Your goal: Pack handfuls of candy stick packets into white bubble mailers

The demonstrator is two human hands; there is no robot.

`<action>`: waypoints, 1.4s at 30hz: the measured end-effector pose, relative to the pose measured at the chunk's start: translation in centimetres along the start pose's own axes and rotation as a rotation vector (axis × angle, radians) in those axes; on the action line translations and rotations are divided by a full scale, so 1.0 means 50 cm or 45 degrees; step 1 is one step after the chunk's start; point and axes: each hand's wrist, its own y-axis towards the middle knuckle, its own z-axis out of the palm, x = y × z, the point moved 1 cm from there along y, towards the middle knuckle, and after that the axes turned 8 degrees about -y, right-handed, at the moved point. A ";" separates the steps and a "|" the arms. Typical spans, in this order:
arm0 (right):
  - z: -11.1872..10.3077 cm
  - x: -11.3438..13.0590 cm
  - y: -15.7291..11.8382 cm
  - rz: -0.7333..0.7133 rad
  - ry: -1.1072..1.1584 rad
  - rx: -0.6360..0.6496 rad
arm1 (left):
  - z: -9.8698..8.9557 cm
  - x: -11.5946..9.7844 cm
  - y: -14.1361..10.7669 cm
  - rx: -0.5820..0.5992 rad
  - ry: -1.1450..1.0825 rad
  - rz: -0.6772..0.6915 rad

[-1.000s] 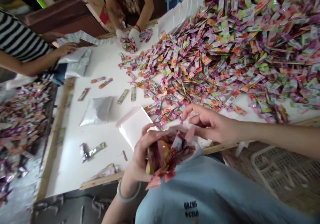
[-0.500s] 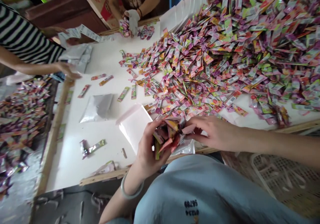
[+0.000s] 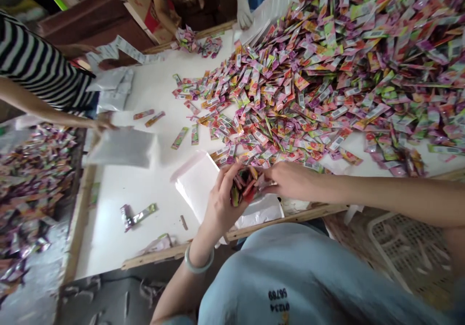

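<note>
My left hand (image 3: 221, 199) curls round a bundle of small stick packets (image 3: 244, 185), pink, orange and green, with their crimped ends facing up. Against the right side of that bundle, my right hand (image 3: 285, 177) has its fingers bent onto the packets; its fingertips are partly hidden. Both hands are just above the table's near edge. A flat white plastic bag (image 3: 196, 179) lies beside my left hand, and another white bag (image 3: 262, 212) is under the hands.
A large heap of packets (image 3: 327, 73) covers the table's right side. At left, a co-worker's hand (image 3: 103, 124) holds a silvery-white pouch (image 3: 123, 147). Across the table, a gloved hand (image 3: 244, 12) touches stacked white bags (image 3: 272, 12). A plastic basket (image 3: 403, 247) stands low at right.
My hands have drawn closer together round the bundle. The left co-worker's hand has reached the pouch and pulled it left. Across the table, one gloved hand has moved to the stacked bags.
</note>
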 end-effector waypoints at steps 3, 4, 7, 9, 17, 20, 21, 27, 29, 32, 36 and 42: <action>0.005 -0.005 -0.006 -0.048 -0.049 -0.128 | -0.008 0.026 -0.002 0.016 -0.037 -0.106; 0.007 -0.003 -0.012 -0.082 -0.080 -0.166 | -0.010 0.033 -0.004 -0.002 -0.053 -0.130; 0.009 0.014 -0.028 -0.136 -0.102 -0.160 | -0.014 0.041 -0.007 -0.066 -0.093 -0.155; 0.006 0.028 -0.030 -0.070 -0.040 -0.046 | -0.014 0.037 -0.008 -0.083 -0.116 -0.143; -0.002 0.056 -0.017 -0.053 0.834 0.388 | -0.017 0.028 -0.021 -0.154 -0.167 -0.255; 0.021 0.049 -0.034 -0.258 1.024 0.126 | -0.022 0.035 -0.032 -0.041 -0.261 -0.204; 0.032 0.044 -0.042 -0.332 0.946 -0.034 | -0.023 0.038 -0.036 0.009 -0.337 -0.157; 0.117 -0.001 -0.050 -0.119 0.393 -1.001 | -0.017 0.071 -0.059 0.009 -0.743 -0.093; 0.140 -0.006 -0.029 0.034 0.431 -1.077 | -0.004 0.082 -0.066 -0.078 -0.882 -0.104; 0.159 0.000 0.007 0.106 0.711 -0.962 | 0.024 0.098 -0.078 -0.299 -1.054 -0.275; 0.164 0.015 0.040 0.187 0.762 -0.933 | 0.056 0.107 -0.095 -0.581 -1.004 -0.696; 0.147 0.013 0.043 0.170 0.355 -1.098 | 0.053 0.065 -0.091 -0.839 -0.788 -0.735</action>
